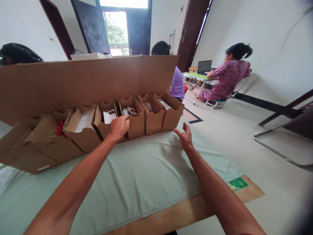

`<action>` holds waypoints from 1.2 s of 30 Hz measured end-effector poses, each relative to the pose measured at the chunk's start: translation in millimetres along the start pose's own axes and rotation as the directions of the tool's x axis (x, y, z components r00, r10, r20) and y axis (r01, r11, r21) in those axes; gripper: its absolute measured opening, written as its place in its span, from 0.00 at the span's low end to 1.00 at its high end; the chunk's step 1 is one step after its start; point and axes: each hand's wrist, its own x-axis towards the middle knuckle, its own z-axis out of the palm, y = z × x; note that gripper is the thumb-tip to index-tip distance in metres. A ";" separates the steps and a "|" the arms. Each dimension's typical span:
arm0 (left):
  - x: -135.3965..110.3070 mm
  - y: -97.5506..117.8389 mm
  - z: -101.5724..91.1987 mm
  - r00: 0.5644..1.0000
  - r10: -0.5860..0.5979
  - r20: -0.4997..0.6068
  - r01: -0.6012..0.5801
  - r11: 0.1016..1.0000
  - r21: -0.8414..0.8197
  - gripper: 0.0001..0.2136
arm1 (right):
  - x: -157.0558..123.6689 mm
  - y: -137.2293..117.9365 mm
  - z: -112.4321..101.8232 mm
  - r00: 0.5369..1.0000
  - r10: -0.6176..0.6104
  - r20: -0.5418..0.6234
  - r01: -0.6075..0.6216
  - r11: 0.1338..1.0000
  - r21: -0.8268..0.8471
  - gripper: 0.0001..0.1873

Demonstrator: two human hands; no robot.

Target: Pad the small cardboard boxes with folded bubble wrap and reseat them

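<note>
A row of several open-topped cardboard bins (153,123) stands on a pale green cloth (137,173). My left hand (119,126) is closed on the front rim of a cardboard bin (105,130) near the middle, which holds a white and brown card packet (110,116); the fingertips are partly hidden. Just to its right, another bin holds clear plastic and dark red packets (132,111). My right hand (185,136) hovers over the cloth near the right end of the row, thumb and fingers apart, holding nothing. Farther left, a red item (59,128) and bubble wrap (84,120) show inside bins.
A tall cardboard panel (97,80) rises behind the bins. The cloth lies over a brown board (161,215). Beyond, one person (227,78) sits at a low green table (198,76) with a laptop (204,67). A metal-framed chair (278,153) stands at right.
</note>
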 end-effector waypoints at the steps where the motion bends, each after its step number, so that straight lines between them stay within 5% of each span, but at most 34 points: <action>1: -0.9 0.2 0.0 1.000 -0.003 0.002 0.003 1.000 -0.004 0.15 | 16.5 1.2 -5.8 0.998 0.043 0.042 -0.044 0.999 0.012 0.50; 4: -1.4 0.5 0.6 1.000 -0.015 -0.008 0.015 0.999 0.030 0.15 | 57.5 -1.3 -9.6 0.967 0.077 0.241 -0.095 0.993 0.066 0.55; 9: -2.5 -0.6 4.1 0.998 -0.022 -0.054 0.027 0.996 0.088 0.16 | 85.0 -10.9 6.0 0.874 -0.021 0.485 -0.072 0.983 0.172 0.45; 18: -19.1 -15.5 6.5 0.990 -0.089 -0.105 0.100 0.989 0.105 0.16 | 78.8 -18.3 28.0 0.851 0.013 0.525 -0.102 0.985 0.141 0.43; 24: -30.1 -25.2 6.9 0.983 -0.086 -0.164 0.087 0.996 0.003 0.20 | 56.8 -12.5 36.3 0.901 0.035 0.432 -0.071 0.995 0.069 0.43; 27: -67.6 -40.9 15.5 0.976 -0.023 -0.215 -0.002 0.993 -0.116 0.26 | 32.6 -3.6 23.0 0.941 0.065 0.334 -0.055 0.998 -0.038 0.39; 31: -155.4 -99.0 52.2 0.966 0.093 -0.242 -0.113 0.991 -0.070 0.22 | -26.9 7.4 -10.6 0.955 0.062 0.291 -0.012 0.985 -0.171 0.30; 33: -205.9 -131.3 73.4 0.969 0.115 -0.219 -0.116 0.993 0.009 0.22 | -68.7 8.8 -25.4 0.922 -0.036 0.387 0.146 0.955 -0.258 0.25; 36: -275.5 -152.2 90.8 0.983 0.073 -0.171 -0.067 0.997 0.041 0.21 | -137.0 0.9 -32.2 0.790 -0.205 0.578 0.441 0.845 -0.303 0.20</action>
